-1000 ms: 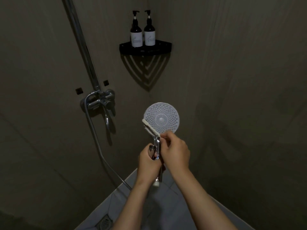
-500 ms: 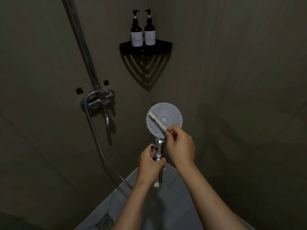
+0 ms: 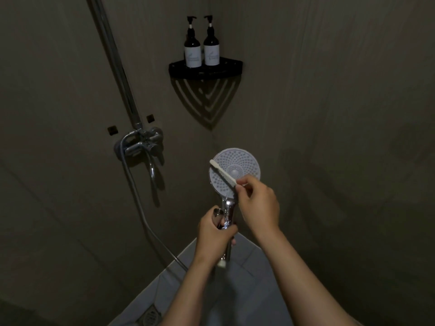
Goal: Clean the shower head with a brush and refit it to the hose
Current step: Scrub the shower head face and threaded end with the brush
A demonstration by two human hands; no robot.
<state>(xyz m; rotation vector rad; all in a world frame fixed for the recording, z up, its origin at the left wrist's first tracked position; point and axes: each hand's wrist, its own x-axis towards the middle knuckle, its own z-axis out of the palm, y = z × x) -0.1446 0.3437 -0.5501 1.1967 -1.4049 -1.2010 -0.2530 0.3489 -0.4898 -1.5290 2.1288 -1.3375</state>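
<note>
Grips the chrome handle of the shower head (image 3: 242,165) with the left hand (image 3: 215,234), fingers curled round it, spray face turned toward the camera. Holds it out in front of the shower corner, above the pale floor tiles (image 3: 247,290). Leaves the handle's white end showing below the fist. Clasps a small chrome fitting beside the handle in the same hand; cannot tell what it belongs to.

Pinches a white brush (image 3: 222,172) in the right hand (image 3: 259,203), thumb and fingertips closed on its near end. Lays the brush slantwise across the left part of the round nozzle face, far tip at the upper-left rim, touching the face.

Left wall: chrome mixer tap (image 3: 141,144), spout pointing down, riser pipe (image 3: 113,60) running up from it. Hose (image 3: 138,203) looping from the tap's left side down toward the floor, lost behind the left forearm.

Corner above: black corner shelf (image 3: 204,69), two dark pump bottles (image 3: 192,49) with white labels side by side on it.

Bottom edge: round floor drain (image 3: 150,316) set in the tiles.
</note>
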